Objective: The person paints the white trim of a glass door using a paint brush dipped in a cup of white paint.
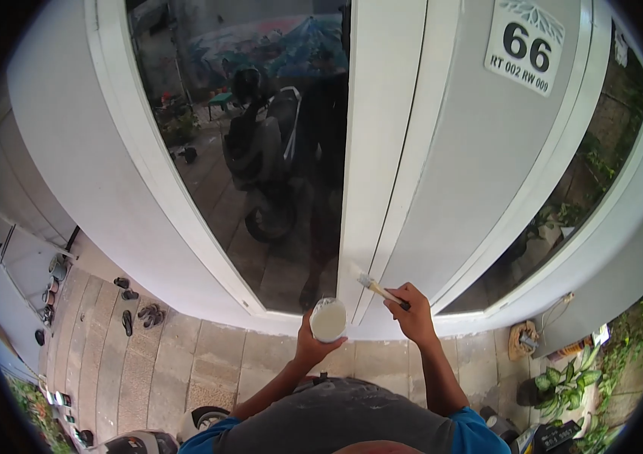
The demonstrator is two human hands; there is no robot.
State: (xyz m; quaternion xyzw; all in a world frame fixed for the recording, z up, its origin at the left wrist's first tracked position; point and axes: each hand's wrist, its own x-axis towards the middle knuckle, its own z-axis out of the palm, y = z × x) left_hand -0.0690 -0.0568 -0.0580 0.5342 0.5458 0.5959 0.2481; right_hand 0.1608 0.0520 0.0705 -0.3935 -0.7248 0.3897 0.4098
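Observation:
A small round cup of whitish paint is held upright in my left hand, whose fingers wrap round its left side. My right hand grips the dark handle of a paintbrush. The brush points up and left, its pale bristles at the lower part of a white window frame. Whether the bristles touch the frame I cannot tell. The cup is below and left of the bristles, near the foot of the dark glass pane.
A number plate hangs on the grey wall. Several sandals lie on the tiled floor at left. A leafy plant and a brown bag stand at lower right. Part of a motorbike shows at lower left.

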